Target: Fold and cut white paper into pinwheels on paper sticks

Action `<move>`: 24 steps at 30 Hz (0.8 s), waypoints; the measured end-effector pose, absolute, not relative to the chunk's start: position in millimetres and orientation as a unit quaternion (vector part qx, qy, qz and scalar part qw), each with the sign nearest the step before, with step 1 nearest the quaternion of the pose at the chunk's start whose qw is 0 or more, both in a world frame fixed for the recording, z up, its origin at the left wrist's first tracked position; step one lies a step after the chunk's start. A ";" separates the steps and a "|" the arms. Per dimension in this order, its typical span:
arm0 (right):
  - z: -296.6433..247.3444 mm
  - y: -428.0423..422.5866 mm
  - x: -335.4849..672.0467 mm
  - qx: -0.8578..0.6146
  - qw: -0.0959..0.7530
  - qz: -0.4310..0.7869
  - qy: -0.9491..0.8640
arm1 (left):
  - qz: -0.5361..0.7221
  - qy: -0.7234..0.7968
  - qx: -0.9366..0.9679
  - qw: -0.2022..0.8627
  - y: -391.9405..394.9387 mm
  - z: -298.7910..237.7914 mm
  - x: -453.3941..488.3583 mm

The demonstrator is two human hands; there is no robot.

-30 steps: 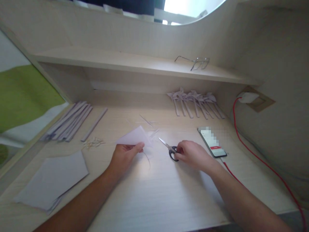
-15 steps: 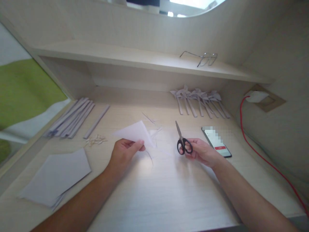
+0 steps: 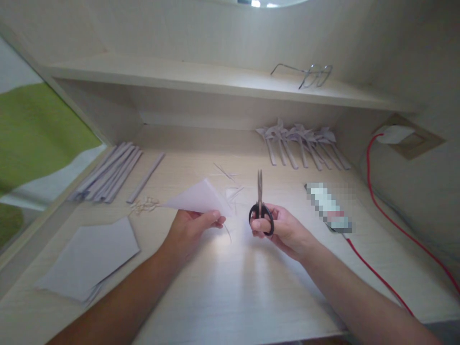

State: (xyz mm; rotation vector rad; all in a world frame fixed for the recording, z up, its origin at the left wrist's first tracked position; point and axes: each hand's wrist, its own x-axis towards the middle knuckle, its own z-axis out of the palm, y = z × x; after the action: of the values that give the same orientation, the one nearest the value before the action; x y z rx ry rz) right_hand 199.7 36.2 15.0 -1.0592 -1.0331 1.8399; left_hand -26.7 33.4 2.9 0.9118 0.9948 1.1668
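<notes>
My left hand [image 3: 192,227] pinches a folded white paper triangle [image 3: 201,197] just above the desk, thumb on top. My right hand [image 3: 278,227] grips black-handled scissors [image 3: 260,206] by the loops, the closed blades pointing up and away. The scissors are a short gap to the right of the paper, not touching it. Thin paper offcuts [image 3: 228,175] lie on the desk behind both hands.
A stack of white sheets [image 3: 89,256] lies front left, with rolled paper sticks [image 3: 108,172] and small scraps [image 3: 143,206] behind. Several paper pinwheels [image 3: 302,143] lie at the back right. A phone [image 3: 328,207] on a red cable [image 3: 381,282] lies right. Glasses [image 3: 305,75] rest on the shelf.
My right hand picked the scissors up off the desk, turned the blades upright and brought them left toward the paper. My left hand kept hold of the paper.
</notes>
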 end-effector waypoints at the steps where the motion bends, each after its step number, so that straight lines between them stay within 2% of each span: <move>1: 14.4 35.2 196.9 -0.432 0.376 0.708 -0.413 | 0.498 0.430 0.408 0.633 32.6 3.1 -26.4; 6: 10.5 28.6 186.9 -0.481 0.388 0.649 -0.443 | 0.447 0.442 0.472 0.618 27.2 7.1 -20.0; 12: 6.3 20.9 182.2 -0.485 0.414 0.634 -0.436 | 0.443 0.456 0.486 0.600 18.5 5.8 -9.5; 18: 7.7 16.8 181.8 -0.505 0.420 0.623 -0.424 | 0.424 0.488 0.564 0.513 13.7 -2.3 -11.8; 24: 10.3 17.3 183.4 -0.508 0.408 0.630 -0.423 | 0.439 0.470 0.572 0.508 16.0 -0.6 -13.6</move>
State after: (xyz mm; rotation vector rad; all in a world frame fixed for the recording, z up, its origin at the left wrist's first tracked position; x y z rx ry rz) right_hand 183.4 17.3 10.3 -1.2808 -1.0653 1.5881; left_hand -13.6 16.0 -0.6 1.3795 1.1333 1.0581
